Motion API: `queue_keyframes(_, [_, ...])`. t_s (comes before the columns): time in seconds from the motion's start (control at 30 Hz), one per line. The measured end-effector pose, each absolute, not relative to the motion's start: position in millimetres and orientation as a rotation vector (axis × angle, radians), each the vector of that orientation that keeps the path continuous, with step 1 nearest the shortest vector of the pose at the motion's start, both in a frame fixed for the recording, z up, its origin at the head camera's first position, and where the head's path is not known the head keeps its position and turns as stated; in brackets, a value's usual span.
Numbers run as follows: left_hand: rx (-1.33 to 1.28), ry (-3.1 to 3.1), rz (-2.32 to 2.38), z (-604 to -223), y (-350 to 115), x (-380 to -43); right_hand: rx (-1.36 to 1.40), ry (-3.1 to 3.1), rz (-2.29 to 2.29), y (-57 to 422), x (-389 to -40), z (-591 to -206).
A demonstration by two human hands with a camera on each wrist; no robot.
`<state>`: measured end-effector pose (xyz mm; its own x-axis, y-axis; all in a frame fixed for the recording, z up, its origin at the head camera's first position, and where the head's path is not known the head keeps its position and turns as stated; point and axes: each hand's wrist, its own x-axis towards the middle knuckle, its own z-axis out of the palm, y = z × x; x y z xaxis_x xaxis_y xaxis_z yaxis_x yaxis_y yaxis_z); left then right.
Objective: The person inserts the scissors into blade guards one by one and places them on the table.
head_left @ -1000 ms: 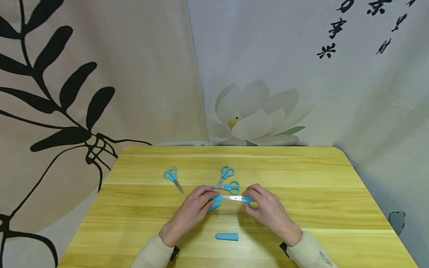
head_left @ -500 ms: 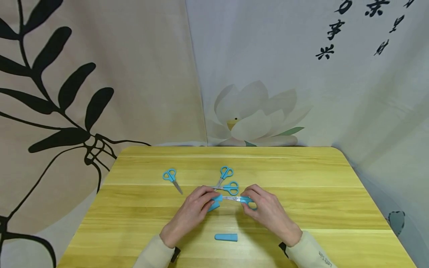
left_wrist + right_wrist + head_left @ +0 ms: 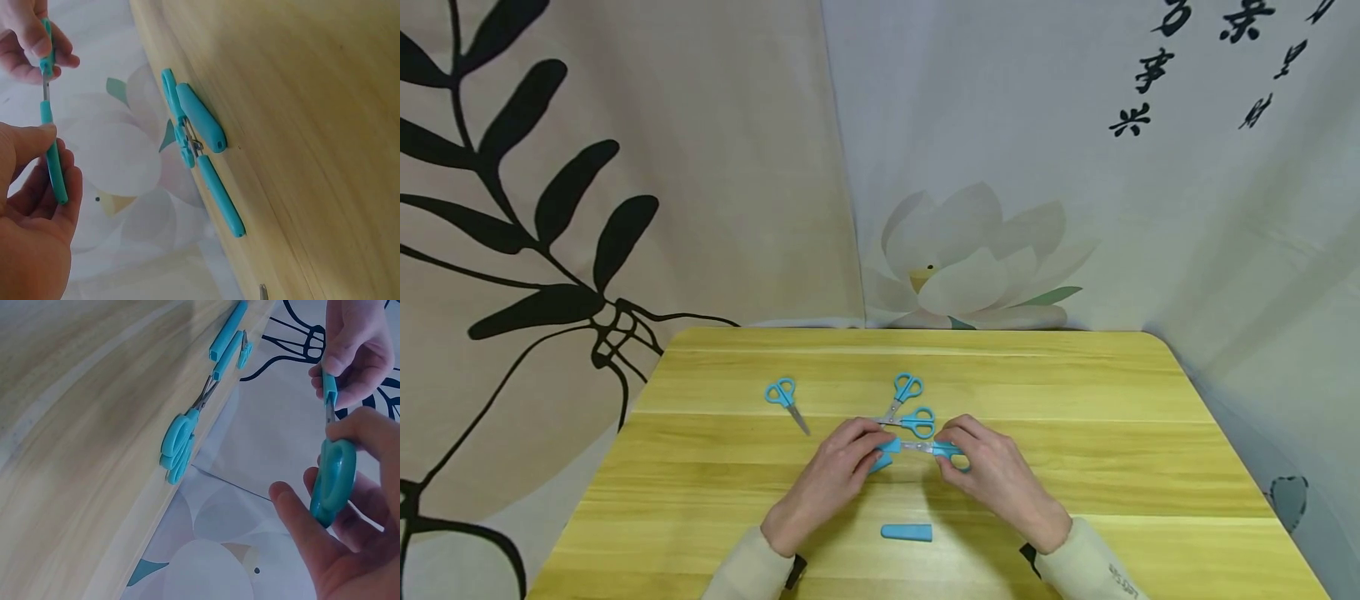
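Note:
My left hand (image 3: 827,471) pinches a light-blue scissor blade cover (image 3: 55,165) between thumb and fingers. Facing it, my right hand (image 3: 1000,471) grips a pair of scissors by its blue handles (image 3: 946,448). The blades point left, their tips hidden inside the cover's mouth, with a short length of metal showing between cover and handles. In the left wrist view both hands are above the table. A second blade cover (image 3: 881,462) lies on the table by my left fingertips, partly hidden in the head view. A third cover (image 3: 907,532) lies nearer the front.
Just beyond my hands, two blue-handled scissors lie with blades crossed, the upper pair (image 3: 907,385) over the lower pair (image 3: 920,422) in view. Another pair of scissors (image 3: 785,392) rests further left. The wooden table (image 3: 1075,383) ends at a printed curtain (image 3: 760,167) behind.
My right hand has shifted slightly left with the scissors, and less blade shows outside the cover. My left hand stays nearly still, as do the things on the table.

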<state>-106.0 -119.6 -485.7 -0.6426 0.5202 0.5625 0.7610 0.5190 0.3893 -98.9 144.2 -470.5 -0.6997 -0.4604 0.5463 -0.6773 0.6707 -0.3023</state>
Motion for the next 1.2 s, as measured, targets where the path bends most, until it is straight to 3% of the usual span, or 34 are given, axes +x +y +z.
queue_keyframes(1.2, [-1.036,-2.387,-0.886,-486.7,-110.0,-105.6,0.948,-2.412,0.691,135.2,-102.0,-467.2])
